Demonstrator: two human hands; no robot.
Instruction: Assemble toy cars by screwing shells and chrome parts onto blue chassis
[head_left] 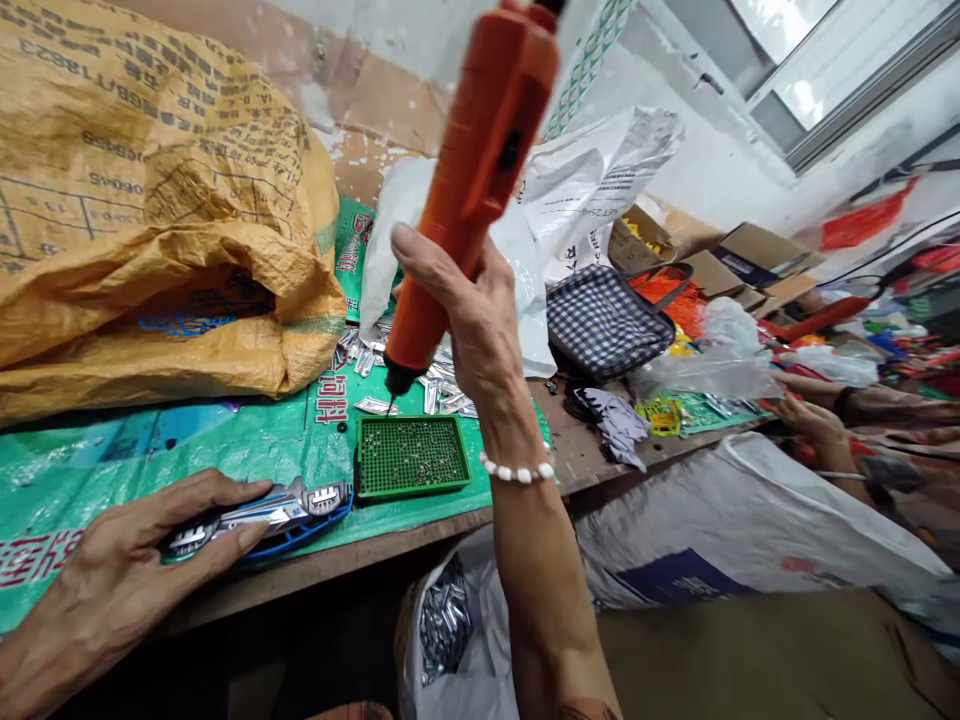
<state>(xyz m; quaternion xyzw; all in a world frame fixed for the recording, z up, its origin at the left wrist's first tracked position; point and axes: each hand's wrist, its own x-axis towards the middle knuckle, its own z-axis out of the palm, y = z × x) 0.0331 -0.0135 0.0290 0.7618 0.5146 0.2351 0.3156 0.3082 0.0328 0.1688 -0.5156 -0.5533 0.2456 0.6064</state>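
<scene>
My right hand (484, 320) is wrapped round an orange electric screwdriver (469, 150), held tilted with its thin bit pointing down. The bit's tip is over the upper left edge of a green tray (416, 491) of small screws; whether a screw sits on it is too small to tell. At the table's front edge, my left hand (150, 545) grips what looks like a toy car (281, 513), silver and grey with a blue rim, between thumb and fingers. Its right end lies close to the tray. Silvery plastic parts (433, 395) lie loose behind the tray.
A large yellow woven sack (165, 210) stands at the back left on the green sheet (300, 440). White bags and a checked bag (611, 322) are to the right. Below the edge is a lined container of silvery parts (444, 620). Another person's hands (814, 425) work at far right.
</scene>
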